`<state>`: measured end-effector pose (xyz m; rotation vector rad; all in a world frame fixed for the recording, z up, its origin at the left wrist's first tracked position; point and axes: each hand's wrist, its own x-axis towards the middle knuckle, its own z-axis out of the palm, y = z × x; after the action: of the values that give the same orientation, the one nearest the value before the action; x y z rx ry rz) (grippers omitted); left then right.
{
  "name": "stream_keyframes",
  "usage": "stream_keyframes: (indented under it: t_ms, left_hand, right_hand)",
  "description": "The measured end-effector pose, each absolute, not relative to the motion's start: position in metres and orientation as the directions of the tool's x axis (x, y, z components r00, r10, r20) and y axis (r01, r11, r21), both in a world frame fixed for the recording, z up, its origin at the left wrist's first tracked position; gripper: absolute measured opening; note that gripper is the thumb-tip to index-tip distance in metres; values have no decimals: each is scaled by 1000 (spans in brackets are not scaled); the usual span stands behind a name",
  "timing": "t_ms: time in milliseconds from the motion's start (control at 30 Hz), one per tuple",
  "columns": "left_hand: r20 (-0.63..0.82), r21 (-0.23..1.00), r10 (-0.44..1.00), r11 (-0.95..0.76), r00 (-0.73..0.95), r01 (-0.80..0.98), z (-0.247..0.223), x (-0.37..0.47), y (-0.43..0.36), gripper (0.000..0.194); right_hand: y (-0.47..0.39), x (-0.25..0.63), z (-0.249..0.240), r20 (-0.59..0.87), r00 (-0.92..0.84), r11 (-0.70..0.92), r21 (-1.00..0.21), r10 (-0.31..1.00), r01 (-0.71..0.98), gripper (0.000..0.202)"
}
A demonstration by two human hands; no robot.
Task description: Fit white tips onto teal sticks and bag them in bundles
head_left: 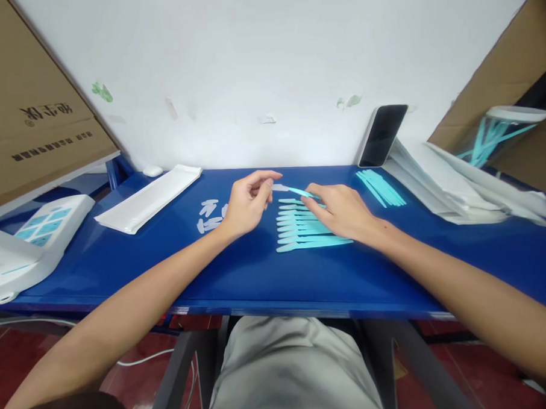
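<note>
About nine turquoise sticks point(301, 225) form the row, partly covered, so the exact number is uncertain. At the row's far edge are one white-tipped stick point(299, 192) and two hands on it, a left hand point(249, 202) and a right hand point(343, 208). Left of the row: at least five small white sleeves point(211, 223), some hidden; one long white packet point(149, 198); one white oval object point(153, 171). Right of the row: roughly seven overlapping loose sticks point(381, 188); one phone point(384, 136); one clear cup point(517, 113).

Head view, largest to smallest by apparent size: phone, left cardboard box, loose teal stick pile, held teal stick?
1. Left cardboard box
2. Phone
3. Loose teal stick pile
4. Held teal stick, partly hidden
</note>
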<state>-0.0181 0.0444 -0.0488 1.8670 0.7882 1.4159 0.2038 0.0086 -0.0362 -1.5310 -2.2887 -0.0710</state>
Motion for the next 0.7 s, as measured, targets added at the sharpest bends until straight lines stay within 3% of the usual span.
stream_keyframes:
  t_ms: [400,567,700]
  left_hand:
    - [563,755,728,-645,391,114,-54,-18,43,31]
    - [690,468,541,-840,480,274,-54,-21,43,27]
    - [682,308,453,-890,575,336,-50,-26,43,27]
  right_hand:
    - [8,203,-35,325,-421,491,-172,846,854,38]
    - [10,205,-36,320,-456,528,-196,831,826,43]
    - [9,204,-35,311,-534,608,-237,786,758,43]
